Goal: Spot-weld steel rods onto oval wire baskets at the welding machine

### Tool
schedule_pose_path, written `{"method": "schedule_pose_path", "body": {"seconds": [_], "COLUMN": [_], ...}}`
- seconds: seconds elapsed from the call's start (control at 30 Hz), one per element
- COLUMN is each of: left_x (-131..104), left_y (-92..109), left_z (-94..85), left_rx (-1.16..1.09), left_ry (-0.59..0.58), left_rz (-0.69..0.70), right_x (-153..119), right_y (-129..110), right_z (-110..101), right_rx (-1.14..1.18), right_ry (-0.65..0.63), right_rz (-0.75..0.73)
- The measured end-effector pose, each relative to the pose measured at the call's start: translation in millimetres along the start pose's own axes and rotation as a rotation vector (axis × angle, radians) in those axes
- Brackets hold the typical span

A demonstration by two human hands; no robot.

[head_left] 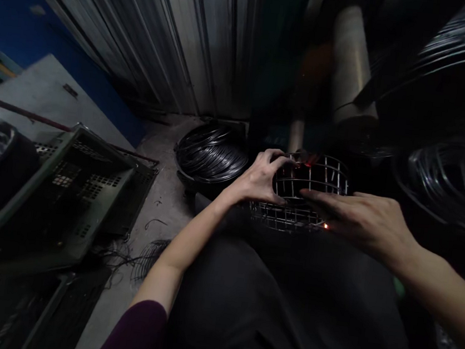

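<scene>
While both arms reach forward over a dark cloth [269, 296] draped across the person's lap, a round wire-grid basket [309, 181] sits between the two hands, just beyond the lap and below a pale metal cylinder [350, 59] on a shadowed machine. The left hand [264, 175], below a purple sleeve [137, 329], has its grip curved wide around the near left side of the basket, thumb low and fingers high, taking hold of the wires. The right hand [364, 217] comes in from the opposite side, its fingers stretched almost straight along the basket; its thumb is hidden, so how far that grip is closed cannot be told. An orange glow [326, 225] shows just under the right hand, by the lower wires.

Near the left hand, a coil of black wire [213, 153] lies in front of a corrugated metal wall [148, 30]. Farther left, a tilted green plastic crate [93, 181] stands by the concrete floor [157, 205], where loose wires [149, 260] lie tangled.
</scene>
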State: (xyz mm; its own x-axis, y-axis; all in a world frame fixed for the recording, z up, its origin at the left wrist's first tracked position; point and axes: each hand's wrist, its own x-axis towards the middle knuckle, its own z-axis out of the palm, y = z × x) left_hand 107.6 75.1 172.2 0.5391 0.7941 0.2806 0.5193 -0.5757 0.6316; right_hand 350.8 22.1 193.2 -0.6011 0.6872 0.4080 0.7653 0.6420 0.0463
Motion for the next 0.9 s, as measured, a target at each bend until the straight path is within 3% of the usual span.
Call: {"method": "schedule_pose_path", "body": {"seconds": [0.1, 0.2, 0.3, 0.57, 0.7, 0.9], "left_x": [3.0, 12.2, 23.6, 33.1, 47.2, 66.7], "left_y": [0.0, -4.5, -12.2, -20.6, -25.0, -32.4], "left_z": [-2.6, -5.1, -5.9, -5.3, -13.3, -16.0], "left_rx": [-0.006, -0.001, 0.027, 0.036, 0.042, 0.057], "left_ry": [0.006, 0.006, 0.015, 0.033, 0.023, 0.013], "left_rz": [-0.008, -0.014, -0.032, -0.018, -0.052, -0.033], "right_x": [3.2, 12.0, 18.7, 13.5, 27.5, 47.3], "right_y": [-1.9, 0.3, 4.4, 4.9, 17.1, 21.8], "right_z": [0.4, 4.6, 11.1, 19.4, 23.2, 14.3], "right_rx": [-0.080, -0.109, -0.079, 0.140, 0.357, 0.328], "right_ry": [0.092, 0.154, 0.130, 0.262, 0.253, 0.178], "right_rz": [-0.069, -0.010, 0.054, 0.406, 0.546, 0.668]}}
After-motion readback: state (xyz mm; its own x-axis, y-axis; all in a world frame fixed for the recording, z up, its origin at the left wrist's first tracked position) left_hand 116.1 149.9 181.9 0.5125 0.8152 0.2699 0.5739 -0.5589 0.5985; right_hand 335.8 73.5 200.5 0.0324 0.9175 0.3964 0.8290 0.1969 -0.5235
